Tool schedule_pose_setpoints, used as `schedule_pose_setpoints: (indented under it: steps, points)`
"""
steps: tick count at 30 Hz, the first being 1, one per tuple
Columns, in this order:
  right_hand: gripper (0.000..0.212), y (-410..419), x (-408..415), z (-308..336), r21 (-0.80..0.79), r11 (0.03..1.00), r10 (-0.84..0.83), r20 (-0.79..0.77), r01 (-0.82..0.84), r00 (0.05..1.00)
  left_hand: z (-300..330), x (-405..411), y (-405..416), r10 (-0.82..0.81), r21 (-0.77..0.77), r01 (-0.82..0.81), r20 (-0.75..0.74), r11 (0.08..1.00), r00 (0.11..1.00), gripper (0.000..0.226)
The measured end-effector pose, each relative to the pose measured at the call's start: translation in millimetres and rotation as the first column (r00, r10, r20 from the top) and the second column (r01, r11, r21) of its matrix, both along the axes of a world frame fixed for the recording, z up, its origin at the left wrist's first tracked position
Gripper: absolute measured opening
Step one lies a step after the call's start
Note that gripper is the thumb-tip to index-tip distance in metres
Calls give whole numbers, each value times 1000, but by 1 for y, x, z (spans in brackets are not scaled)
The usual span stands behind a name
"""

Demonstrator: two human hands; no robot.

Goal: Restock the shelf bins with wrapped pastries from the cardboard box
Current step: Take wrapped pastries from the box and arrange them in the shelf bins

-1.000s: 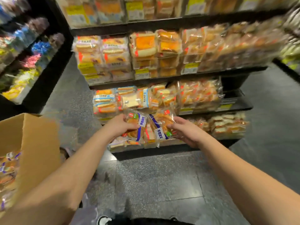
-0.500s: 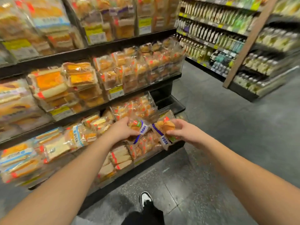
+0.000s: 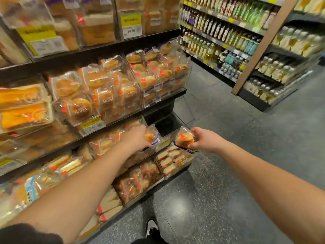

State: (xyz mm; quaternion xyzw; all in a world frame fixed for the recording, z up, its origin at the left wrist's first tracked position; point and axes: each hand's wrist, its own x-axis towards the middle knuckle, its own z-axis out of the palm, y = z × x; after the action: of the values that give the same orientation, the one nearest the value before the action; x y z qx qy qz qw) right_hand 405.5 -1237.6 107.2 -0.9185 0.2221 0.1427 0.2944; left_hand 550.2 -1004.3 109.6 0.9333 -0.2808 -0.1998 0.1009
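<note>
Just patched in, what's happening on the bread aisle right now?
A person is restocking. The left hand holds a clear-wrapped round bun with a blue label at the edge of the clear plastic shelf bin, which looks empty. The right hand grips a second clear-wrapped bun just outside it, above the bin of sliced cake packs. The cardboard box isn't in view.

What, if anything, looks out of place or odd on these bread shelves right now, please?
One clear bin at the right end of the shelf looks empty, while its neighbours are full. The left hand and right hand each hold a wrapped bun beside it. Nothing looks spilled or damaged.
</note>
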Motion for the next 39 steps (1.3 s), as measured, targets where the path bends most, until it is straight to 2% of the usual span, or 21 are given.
schedule_pose_setpoints:
  steps: [2, 6, 12, 19, 22, 25, 31, 35, 39]
  points:
    - [58, -19, 19, -6, -50, 998, 42, -35, -44, 998, -7, 15, -19, -3, 20, 3, -1, 1000, 1000, 60]
    - [57, -60, 63, -22, -155, 973, 162, -59, -169, 985, -26, 42, -60, 12, 27, -12, -2, 1000, 1000, 44]
    - [53, -116, 135, -65, -394, 855, 338, -72, -338, 938, -73, 79, -127, 81, 59, -84, 52, 995, 995, 37]
    - [44, -156, 206, -136, -425, 777, 493, -48, -464, 869, -142, 114, -178, 233, 146, -232, 15, 962, 972, 44]
    - [42, -163, 233, -164, -436, 731, 537, -108, -525, 836, -175, 125, -189, 225, 179, -247, 131, 952, 965, 31]
    - [42, -161, 256, -197, -435, 687, 583, -147, -581, 799, -205, 139, -196, 225, 258, -262, 163, 930, 961, 35]
    - [30, -152, 289, -252, -388, 728, 592, -58, -565, 804, -257, 170, -212, 277, 410, -315, 151, 856, 949, 55]
    - [37, -139, 310, -271, -380, 725, 599, -65, -574, 798, -276, 181, -206, 301, 436, -383, 247, 815, 921, 54]
    - [44, -134, 326, -285, -413, 699, 622, -52, -584, 782, -286, 186, -197, 301, 413, -415, 314, 811, 900, 53]
